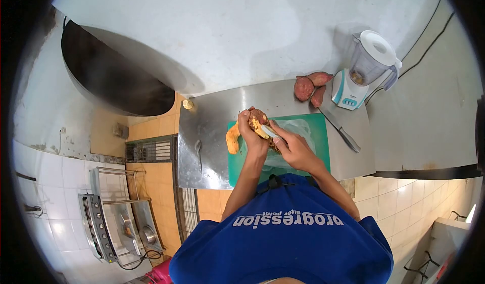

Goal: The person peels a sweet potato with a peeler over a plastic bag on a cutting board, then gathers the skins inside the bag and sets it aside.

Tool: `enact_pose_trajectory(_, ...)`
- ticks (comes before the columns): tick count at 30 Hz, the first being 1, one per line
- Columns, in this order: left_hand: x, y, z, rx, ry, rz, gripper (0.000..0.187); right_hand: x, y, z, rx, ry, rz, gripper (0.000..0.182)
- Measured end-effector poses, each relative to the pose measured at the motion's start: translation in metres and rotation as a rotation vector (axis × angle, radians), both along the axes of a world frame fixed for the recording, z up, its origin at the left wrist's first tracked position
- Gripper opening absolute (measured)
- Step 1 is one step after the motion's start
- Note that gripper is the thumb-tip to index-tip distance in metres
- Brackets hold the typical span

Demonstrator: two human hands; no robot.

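Observation:
My left hand (254, 135) is wrapped round a partly peeled sweet potato (258, 116), with reddish skin at the far end and yellow flesh showing nearer. My right hand (295, 150) grips a small pale grey peeling tool (270, 132) against the flesh; its exact shape is partly hidden by the fingers. Beneath both hands lies a green cutting board (323, 152) with a crumpled clear plastic sheet or bag (300, 130) on it. Dark peelings (274, 146) show between the hands. A peeled orange-yellow piece (232, 138) rests at the board's left edge.
Several unpeeled sweet potatoes (304, 88) sit at the back of the steel table (212, 117), beside a blender (366, 69). To the right lies a large knife (347, 138); a spoon (198, 155) and a small yellowish object (188, 104) are left. A big wok (111, 74) hangs further left.

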State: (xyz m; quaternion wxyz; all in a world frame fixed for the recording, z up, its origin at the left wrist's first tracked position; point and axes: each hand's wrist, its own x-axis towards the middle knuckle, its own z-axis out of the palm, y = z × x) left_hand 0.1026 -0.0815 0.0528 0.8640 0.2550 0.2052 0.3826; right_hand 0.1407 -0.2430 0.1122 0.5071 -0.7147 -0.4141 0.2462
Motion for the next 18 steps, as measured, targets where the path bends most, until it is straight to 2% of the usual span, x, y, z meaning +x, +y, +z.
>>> enact_pose_trajectory(5,-0.0001,0.0006,-0.0014,0.055,-0.057,-0.049,0.031,-0.0019,-0.0005,0.0008,-0.023,0.043,-0.007,0.051)
enact_pose_trajectory(7,0.0048,-0.0038,0.0024,-0.010,0.033,0.079,0.033,-0.0018,-0.0003,-0.0009,-0.012,0.042,-0.014,0.051)
enact_pose_trajectory(10,0.0071,-0.0039,0.0009,-0.018,0.022,0.101,0.034,-0.0021,-0.0014,-0.0018,0.005,0.069,-0.012,0.052)
enact_pose_trajectory(18,0.0075,-0.0074,0.0065,0.030,-0.037,0.034,0.031,-0.0027,-0.0044,-0.0021,-0.022,0.102,-0.020,0.051)
